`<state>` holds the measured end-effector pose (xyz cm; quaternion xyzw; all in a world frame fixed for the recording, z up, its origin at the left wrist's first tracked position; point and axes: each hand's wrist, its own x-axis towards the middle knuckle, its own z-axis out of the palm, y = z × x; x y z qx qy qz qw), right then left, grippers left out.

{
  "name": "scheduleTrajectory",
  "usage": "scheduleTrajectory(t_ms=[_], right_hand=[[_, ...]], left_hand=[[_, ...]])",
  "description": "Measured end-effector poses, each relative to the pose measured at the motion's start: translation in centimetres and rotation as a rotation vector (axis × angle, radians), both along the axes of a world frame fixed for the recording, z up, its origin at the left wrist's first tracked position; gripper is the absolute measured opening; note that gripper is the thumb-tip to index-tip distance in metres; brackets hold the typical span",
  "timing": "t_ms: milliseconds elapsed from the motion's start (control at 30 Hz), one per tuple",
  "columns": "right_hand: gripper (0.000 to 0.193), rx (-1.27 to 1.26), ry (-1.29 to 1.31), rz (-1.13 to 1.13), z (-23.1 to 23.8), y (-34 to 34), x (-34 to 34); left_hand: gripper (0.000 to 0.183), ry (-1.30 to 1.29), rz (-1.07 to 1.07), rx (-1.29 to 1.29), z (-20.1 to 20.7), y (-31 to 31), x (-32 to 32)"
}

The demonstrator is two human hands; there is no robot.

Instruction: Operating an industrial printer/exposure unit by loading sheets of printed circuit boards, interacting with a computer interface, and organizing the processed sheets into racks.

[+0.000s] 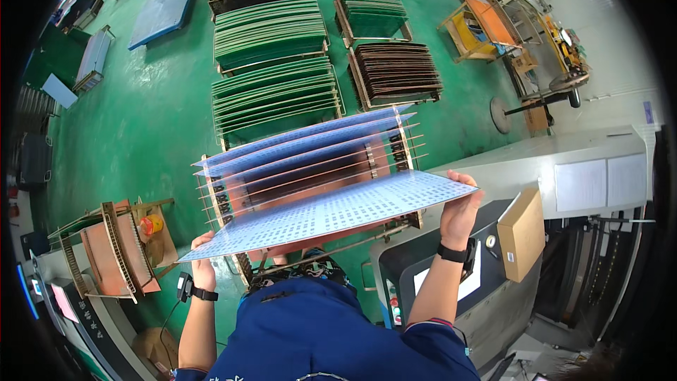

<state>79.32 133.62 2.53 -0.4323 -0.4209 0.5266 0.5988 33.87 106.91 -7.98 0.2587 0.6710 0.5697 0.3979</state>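
Note:
A wide, thin circuit board panel (324,210), pale blue with rows of small dark marks, is held tilted in front of me. My left hand (203,257) is closed on its left corner, and my right hand (461,212) grips the right end, fingers over the edge and palm beneath. Just beyond the panel stands a slotted rack (399,142). Similar blue panels (303,142) sit across its far slots, and thin copper-coloured bars or edges run across behind the held panel. The held panel hides the rack's lower near part.
Racks of green boards (275,92) and one of brown boards (398,70) stand farther off. A grey machine (451,261) with a cardboard box (522,234) is close on my right. At left stands another rack (116,250) with copper-coloured sheets. A blue-topped table (166,7) is far left.

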Motion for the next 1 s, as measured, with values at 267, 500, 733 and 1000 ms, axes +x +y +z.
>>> scheduleTrajectory(t_ms=[267, 500, 733, 1000], right_hand=[[0.045, -0.069, 0.014, -0.009, -0.7, 1.7, 0.8], [0.046, -0.070, 0.042, -0.014, -0.4, 2.1, 0.7], [0.042, -0.087, 0.040, -0.058, -1.3, 3.6, 0.8], [0.037, -0.193, 0.016, -0.168, -2.3, 4.2, 2.0]], left_hand=[[0.020, 0.108, 0.008, 0.000, 0.5, 0.1, 0.1], [0.029, 0.081, 0.003, 0.070, 1.7, 0.4, -0.1], [0.027, 0.126, 0.007, 0.072, 1.9, 1.4, 0.1], [0.034, 0.341, 0.058, -0.015, 4.7, 3.1, 1.8]])
